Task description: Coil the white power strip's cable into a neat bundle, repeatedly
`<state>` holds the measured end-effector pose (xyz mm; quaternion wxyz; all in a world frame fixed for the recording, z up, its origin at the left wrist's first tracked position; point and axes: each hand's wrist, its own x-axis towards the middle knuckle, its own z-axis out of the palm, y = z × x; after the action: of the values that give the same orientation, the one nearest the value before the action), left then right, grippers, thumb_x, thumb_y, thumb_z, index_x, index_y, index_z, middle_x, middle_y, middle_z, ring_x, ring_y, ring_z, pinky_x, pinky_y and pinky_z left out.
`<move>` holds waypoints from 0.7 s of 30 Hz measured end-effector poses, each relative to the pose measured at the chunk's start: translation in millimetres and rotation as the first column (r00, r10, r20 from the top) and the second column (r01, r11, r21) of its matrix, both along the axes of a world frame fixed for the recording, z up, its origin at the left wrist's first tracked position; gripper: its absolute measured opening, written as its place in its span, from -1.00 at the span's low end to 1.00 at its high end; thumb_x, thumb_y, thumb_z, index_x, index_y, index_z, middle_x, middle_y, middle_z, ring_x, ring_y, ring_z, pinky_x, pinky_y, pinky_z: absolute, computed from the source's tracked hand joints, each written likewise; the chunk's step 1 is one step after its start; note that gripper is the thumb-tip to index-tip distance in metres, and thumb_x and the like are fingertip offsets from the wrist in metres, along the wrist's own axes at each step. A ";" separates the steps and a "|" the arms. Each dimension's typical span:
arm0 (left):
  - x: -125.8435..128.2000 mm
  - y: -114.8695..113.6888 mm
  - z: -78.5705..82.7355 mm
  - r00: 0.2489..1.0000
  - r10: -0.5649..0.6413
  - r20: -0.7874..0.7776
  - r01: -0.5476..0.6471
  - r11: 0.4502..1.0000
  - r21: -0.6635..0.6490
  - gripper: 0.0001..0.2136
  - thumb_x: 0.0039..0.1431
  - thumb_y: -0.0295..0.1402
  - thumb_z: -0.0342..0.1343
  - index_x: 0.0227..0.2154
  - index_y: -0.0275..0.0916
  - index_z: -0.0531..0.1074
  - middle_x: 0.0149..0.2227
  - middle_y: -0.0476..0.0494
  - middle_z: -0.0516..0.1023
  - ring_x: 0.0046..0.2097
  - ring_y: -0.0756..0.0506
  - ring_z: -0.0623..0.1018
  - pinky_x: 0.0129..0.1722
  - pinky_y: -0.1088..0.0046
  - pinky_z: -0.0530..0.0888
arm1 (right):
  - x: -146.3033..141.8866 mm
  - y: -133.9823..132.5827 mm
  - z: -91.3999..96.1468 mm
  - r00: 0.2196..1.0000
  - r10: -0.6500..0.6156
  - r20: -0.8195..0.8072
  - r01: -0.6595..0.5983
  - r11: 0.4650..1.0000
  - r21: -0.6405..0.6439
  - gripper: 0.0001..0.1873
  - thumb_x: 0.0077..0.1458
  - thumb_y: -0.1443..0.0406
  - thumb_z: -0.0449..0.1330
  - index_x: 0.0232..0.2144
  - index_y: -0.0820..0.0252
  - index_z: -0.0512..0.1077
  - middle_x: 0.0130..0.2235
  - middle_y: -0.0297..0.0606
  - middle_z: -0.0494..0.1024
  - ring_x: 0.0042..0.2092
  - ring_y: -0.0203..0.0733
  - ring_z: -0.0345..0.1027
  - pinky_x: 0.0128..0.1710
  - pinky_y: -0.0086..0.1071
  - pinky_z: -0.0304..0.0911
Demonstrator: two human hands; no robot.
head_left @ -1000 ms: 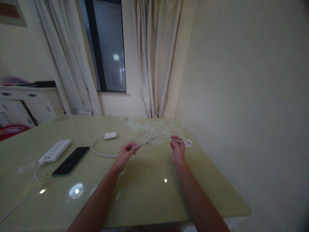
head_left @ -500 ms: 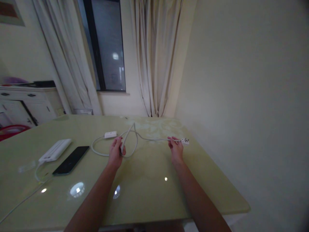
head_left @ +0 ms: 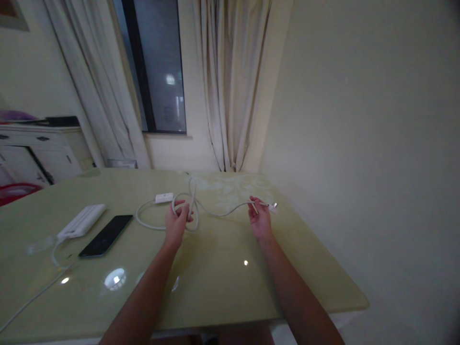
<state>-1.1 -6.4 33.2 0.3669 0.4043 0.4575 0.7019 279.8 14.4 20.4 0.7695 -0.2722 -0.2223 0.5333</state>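
Two bare hands work above a pale green table [head_left: 215, 282], both on one white cable [head_left: 219, 215]. Near the table's left edge lies a white power bank [head_left: 82, 221], a thin lead trailing from it toward the near left corner. Just to its right lies a dark phone [head_left: 106, 235], flat and face up. Toward the far edge a small white box [head_left: 164, 197] sits on the cable, which curves from it in an arc on the tabletop. The left hand [head_left: 177, 224] is closed around gathered loops of cable, one loop rising above the fingers. The cable sags across to the right hand [head_left: 259, 220], near the right edge, which pinches it between thumb and fingertips just short of its plug [head_left: 273, 205].
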 end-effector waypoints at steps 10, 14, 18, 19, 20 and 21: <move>-3.6 4.4 -7.0 0.967 0.129 -0.219 -0.126 0.992 0.024 -0.46 0.08 -0.16 0.23 0.11 -0.22 0.31 -0.30 -0.02 0.46 -0.43 -0.02 0.55 -0.39 0.41 0.53 | 1.2 0.7 0.2 1.000 0.016 0.024 -0.016 1.000 0.015 -0.84 0.03 0.29 0.39 -0.27 0.10 0.58 -0.08 -0.35 0.65 -0.22 -0.39 0.54 -0.27 -0.60 0.45; -7.3 9.1 -15.6 0.961 0.111 -0.253 -0.119 0.993 -0.016 -0.49 0.10 -0.10 0.21 0.06 -0.26 0.38 -0.35 -0.12 0.55 -0.29 -0.13 0.58 -0.34 0.42 0.46 | -2.2 -0.2 -0.4 0.991 0.011 0.131 -0.007 1.000 -0.030 -0.79 0.04 0.22 0.35 -0.22 0.06 0.57 0.05 -0.30 0.61 -0.01 -0.28 0.52 -0.20 -0.51 0.43; -5.5 9.1 -19.9 0.969 0.016 -0.247 -0.024 0.999 -0.028 -0.56 0.02 -0.05 0.27 -0.14 -0.26 0.52 -0.38 -0.14 0.58 -0.34 -0.11 0.52 -0.36 0.45 0.39 | -9.2 -0.7 -3.4 0.961 -0.031 0.274 0.040 0.999 -0.027 -0.71 0.07 0.10 0.30 -0.17 0.06 0.53 0.07 -0.25 0.59 0.10 -0.17 0.48 -0.10 -0.40 0.40; -4.3 8.4 -19.8 0.968 -0.003 -0.252 -0.002 1.000 -0.022 -0.57 -0.02 -0.05 0.30 -0.18 -0.25 0.54 -0.40 -0.13 0.58 -0.37 -0.10 0.50 -0.37 0.45 0.38 | -10.9 -0.6 -4.7 0.951 -0.057 0.305 0.066 0.998 -0.020 -0.69 0.06 0.08 0.30 -0.16 0.06 0.52 0.06 -0.23 0.59 0.09 -0.16 0.49 -0.10 -0.38 0.40; -3.2 7.5 -19.5 0.967 -0.022 -0.255 0.019 1.000 -0.016 -0.58 -0.06 -0.05 0.33 -0.21 -0.25 0.56 -0.40 -0.12 0.58 -0.38 -0.09 0.48 -0.37 0.46 0.38 | -12.2 -0.4 -6.3 0.938 -0.089 0.335 0.101 0.995 -0.018 -0.66 0.06 0.06 0.30 -0.16 0.08 0.51 0.03 -0.21 0.60 0.07 -0.15 0.50 -0.10 -0.37 0.39; -2.0 6.6 -19.1 0.965 -0.045 -0.258 0.043 0.999 -0.014 -0.58 -0.09 -0.05 0.36 -0.24 -0.25 0.57 -0.41 -0.12 0.58 -0.37 -0.09 0.48 -0.37 0.45 0.38 | -13.1 0.0 -8.2 0.922 -0.123 0.367 0.140 0.990 -0.019 -0.63 0.05 0.04 0.30 -0.16 0.10 0.51 0.00 -0.18 0.61 0.04 -0.14 0.52 -0.12 -0.37 0.39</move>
<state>-3.1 0.3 14.0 0.3213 0.5011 0.4952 0.6329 266.7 14.4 12.2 0.7426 -0.3980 -0.3304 0.4254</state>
